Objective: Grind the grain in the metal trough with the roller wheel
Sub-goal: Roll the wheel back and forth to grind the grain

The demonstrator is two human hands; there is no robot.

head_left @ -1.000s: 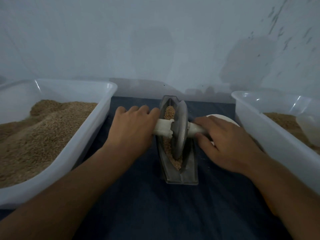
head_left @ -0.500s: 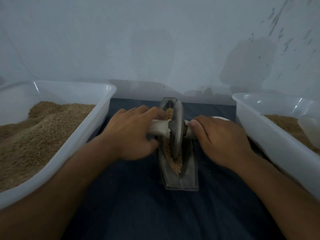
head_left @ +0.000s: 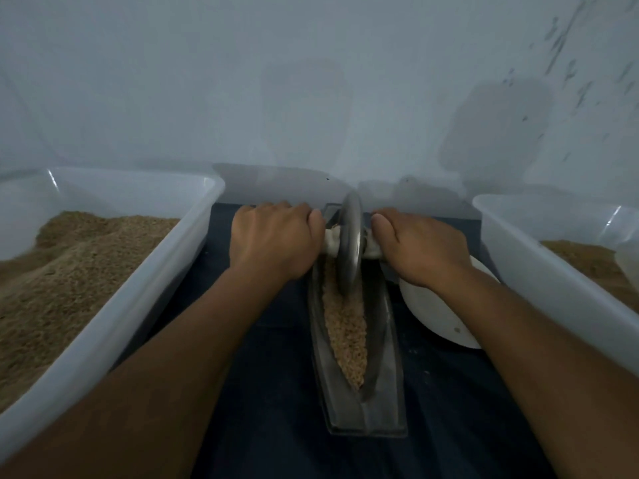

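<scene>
Item: roller wheel point(head_left: 351, 245), now rolled from mid-trough to the far end of the metal trough point(head_left: 359, 375) at the worktop's centre. Our left hand point(head_left: 273, 242) and right hand point(head_left: 420, 250) clench its white axle. Grain point(head_left: 345, 326) lies exposed behind; we judge a return stroke due.

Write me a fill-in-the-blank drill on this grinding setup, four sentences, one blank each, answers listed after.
1. Both hands grip the white axle of the roller wheel, the left hand and the right hand, one on each ____ of it.
2. The wheel stands at the ____ end of the metal trough.
3. The grain in the trough is ____ in colour.
4. A white plate lies under the ____ forearm.

Answers: side; far; brown; right
</scene>
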